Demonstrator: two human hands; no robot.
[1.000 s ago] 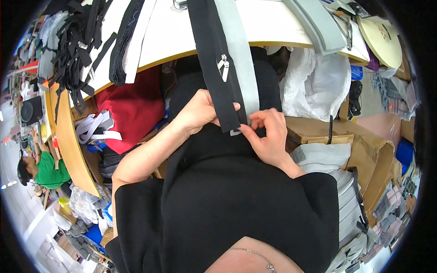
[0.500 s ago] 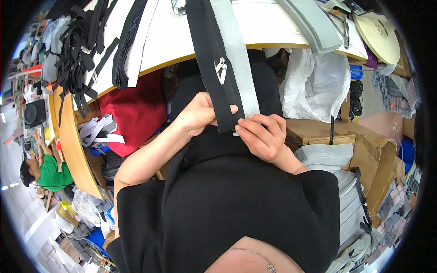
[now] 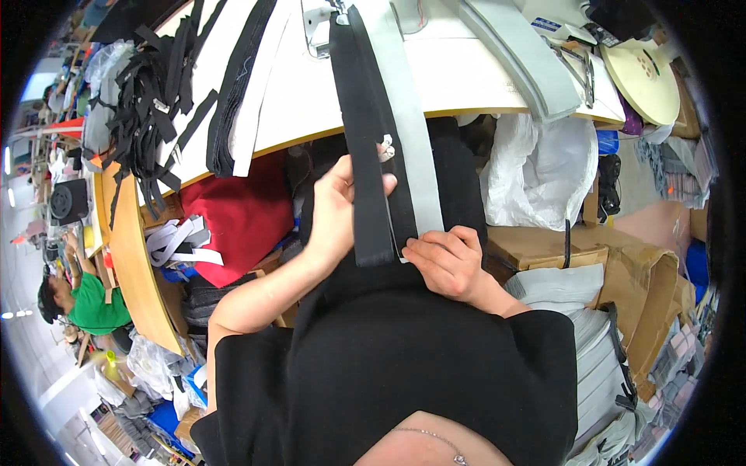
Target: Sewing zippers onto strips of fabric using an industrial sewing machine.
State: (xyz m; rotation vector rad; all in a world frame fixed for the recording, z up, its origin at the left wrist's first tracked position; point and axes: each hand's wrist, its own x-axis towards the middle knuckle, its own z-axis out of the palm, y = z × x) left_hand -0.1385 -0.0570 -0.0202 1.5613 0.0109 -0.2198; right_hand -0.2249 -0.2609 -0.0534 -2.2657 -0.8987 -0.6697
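A black zipper tape [image 3: 353,93] with two white sliders [image 3: 387,149] lies alongside a pale grey strip [image 3: 412,140]; both run from a sewing machine's metal foot [image 3: 339,14] over the table edge toward me. My left hand [image 3: 334,206] is closed on the black tape near the sliders, its thumb on the front and the other fingers largely hidden behind. My right hand [image 3: 443,260] pinches the lower end of the grey strip and the black tape beside it. The black tape's two halves show a narrow gap at the lower end.
The white table [image 3: 462,74] holds black strip bundles [image 3: 155,109] and grey stacked strips [image 3: 521,66]. Below are red fabric [image 3: 237,221], a white plastic bag [image 3: 528,167] and cardboard boxes [image 3: 645,311]. A co-worker in green [image 3: 97,303] is at left.
The view has shifted, showing more of the machine at top. My left thumb now sits between the tape halves, which have parted at the lower end. My right fingers press on the strips' end.
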